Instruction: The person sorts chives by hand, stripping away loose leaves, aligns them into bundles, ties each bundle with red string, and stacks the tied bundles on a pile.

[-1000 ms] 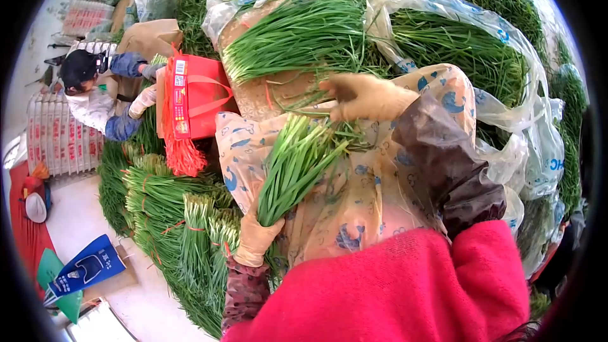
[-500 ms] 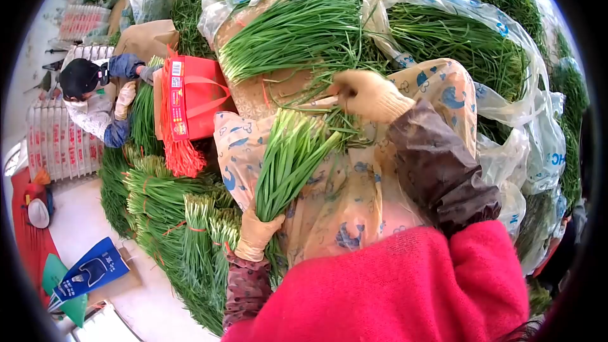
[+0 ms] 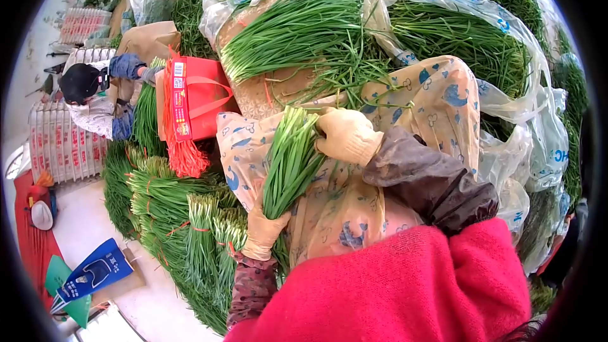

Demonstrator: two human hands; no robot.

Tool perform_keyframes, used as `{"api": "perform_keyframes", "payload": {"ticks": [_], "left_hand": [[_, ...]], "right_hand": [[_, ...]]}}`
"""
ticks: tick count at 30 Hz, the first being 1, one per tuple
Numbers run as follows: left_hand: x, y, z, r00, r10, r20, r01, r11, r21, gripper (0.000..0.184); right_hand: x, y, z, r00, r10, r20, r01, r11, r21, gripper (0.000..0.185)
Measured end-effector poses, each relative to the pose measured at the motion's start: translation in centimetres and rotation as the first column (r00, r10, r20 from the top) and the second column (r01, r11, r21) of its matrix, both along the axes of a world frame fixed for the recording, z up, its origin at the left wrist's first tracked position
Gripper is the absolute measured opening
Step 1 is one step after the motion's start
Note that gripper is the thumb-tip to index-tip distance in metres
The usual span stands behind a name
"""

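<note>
Green bundle (image 3: 288,168) clamped in the left grip (image 3: 266,231), right grip (image 3: 348,136) at its side

A clear plastic bag (image 3: 544,133) spreads to the right of the right grip, with a mass of long green stalks (image 3: 456,38) lying inside it. A translucent sheet (image 3: 345,206) printed with blue shapes lies under and between both grips, draped over the wearer's lap. To the left of the left grip is a heap of tied bundles (image 3: 199,228), packed side by side. Beyond the right grip, a loose pile of stalks (image 3: 297,31) lies with its pale ends toward the left. A red bag (image 3: 209,101) stands beyond the left grip and to its left; red strings (image 3: 187,159) hang from it, above the tied bundles.

The green bundle slants up from the left grip, whose fingers are wrapped around its lower end; its pale ends point away from that grip. The right grip has its fingers curled against the bundle's upper right side; whether they close on any stalks cannot be told.
</note>
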State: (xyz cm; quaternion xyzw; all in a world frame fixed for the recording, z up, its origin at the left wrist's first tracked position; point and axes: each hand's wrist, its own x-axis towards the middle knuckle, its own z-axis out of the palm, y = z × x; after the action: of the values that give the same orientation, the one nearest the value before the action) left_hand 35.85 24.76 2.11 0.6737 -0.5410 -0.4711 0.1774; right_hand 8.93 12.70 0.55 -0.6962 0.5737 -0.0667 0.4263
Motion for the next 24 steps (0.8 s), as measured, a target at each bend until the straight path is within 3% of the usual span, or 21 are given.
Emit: {"api": "perform_keyframes", "payload": {"ticks": [1,3,5,6,7,8,10,12,14,15,16,17,18,19,20,21,23,24], "left_hand": [[-0.2,-0.4,0.4,1.000,-0.003,-0.006,0.003,1.000,-0.003,0.071],[-0.3,-1.2,1.6,0.991,0.096,-0.089,-0.069,0.961,0.267,0.063],[0.3,-1.3,1.7,0.978,0.112,-0.176,-0.061,0.960,0.274,0.061],[0.6,-1.2,1.6,0.957,0.127,-0.260,-0.051,0.958,0.282,0.058],[1.1,-1.2,1.0,0.957,0.090,-0.275,-0.032,0.978,0.208,0.055],[1.2,-1.2,1.2,0.956,0.092,-0.278,-0.038,0.980,0.195,0.055],[1.3,-1.6,1.5,0.890,0.183,-0.418,-0.034,0.940,0.338,0.055],[0.8,-2.2,1.5,0.858,0.166,-0.486,0.001,0.946,0.325,0.053],[-0.3,-2.8,2.1,0.821,0.178,-0.543,0.044,0.928,0.371,0.052],[-0.8,-3.2,2.5,0.822,0.173,-0.542,0.074,0.912,0.403,0.054],[-1.2,-3.1,2.0,0.818,0.174,-0.549,0.069,0.917,0.392,0.054],[-1.8,-2.7,1.2,0.852,0.101,-0.514,0.046,0.963,0.266,0.056],[-2.4,-2.5,0.9,0.885,0.033,-0.465,0.034,0.990,0.136,0.058],[-2.5,-2.5,0.8,0.924,0.009,-0.383,0.090,0.967,0.238,0.063],[-2.8,-2.5,0.8,0.923,0.007,-0.386,0.092,0.967,0.237,0.063],[-3.2,-2.5,0.9,0.961,-0.067,-0.270,0.134,0.962,0.237,0.064],[-4.1,-2.4,1.3,0.969,-0.244,-0.042,0.248,0.942,0.228,0.062],[-4.3,-2.4,1.3,0.972,-0.229,-0.053,0.235,0.947,0.221,0.062]], "right_hand": [[-0.3,-0.2,0.0,1.000,-0.003,-0.006,0.003,1.000,-0.003,0.029],[-1.2,-1.3,-0.3,0.985,-0.067,-0.156,0.027,0.970,-0.243,0.027],[-3.8,-3.8,-0.5,0.951,-0.156,-0.268,0.085,0.962,-0.258,0.024],[-5.3,-5.1,-1.7,0.904,-0.288,-0.318,0.220,0.947,-0.232,0.022],[-6.9,-4.8,-1.9,0.862,-0.352,-0.366,0.193,0.894,-0.405,0.025],[-8.2,-4.4,-1.4,0.859,-0.313,-0.406,0.136,0.903,-0.408,0.033],[-8.6,-3.9,-1.4,0.928,-0.132,-0.349,0.054,0.973,-0.222,0.051],[-8.6,-3.1,0.7,0.987,0.117,0.110,-0.129,0.985,0.116,0.083],[-6.5,-2.2,-1.0,0.823,0.086,0.561,-0.248,0.944,0.218,0.112],[-4.6,-1.6,-3.3,0.542,-0.030,0.840,-0.236,0.954,0.186,0.117],[-2.9,-1.2,-4.7,0.165,-0.133,0.977,-0.218,0.961,0.168,0.123],[-3.0,-1.1,-2.6,0.107,-0.275,0.956,-0.258,0.921,0.293,0.126],[-2.0,-1.1,-3.1,-0.009,-0.285,0.959,-0.196,0.941,0.278,0.124],[-1.8,-1.2,-3.4,0.034,-0.309,0.950,-0.143,0.940,0.311,0.122],[-1.7,-1.1,-3.6,0.077,-0.336,0.939,-0.087,0.936,0.342,0.119],[-1.8,-1.1,-2.9,0.084,-0.333,0.939,-0.086,0.936,0.340,0.119],[-2.2,-1.3,-1.1,-0.052,-0.490,0.870,-0.174,0.862,0.475,0.111],[-2.4,-1.4,-1.7,-0.034,-0.486,0.873,-0.182,0.862,0.473,0.111]]}}
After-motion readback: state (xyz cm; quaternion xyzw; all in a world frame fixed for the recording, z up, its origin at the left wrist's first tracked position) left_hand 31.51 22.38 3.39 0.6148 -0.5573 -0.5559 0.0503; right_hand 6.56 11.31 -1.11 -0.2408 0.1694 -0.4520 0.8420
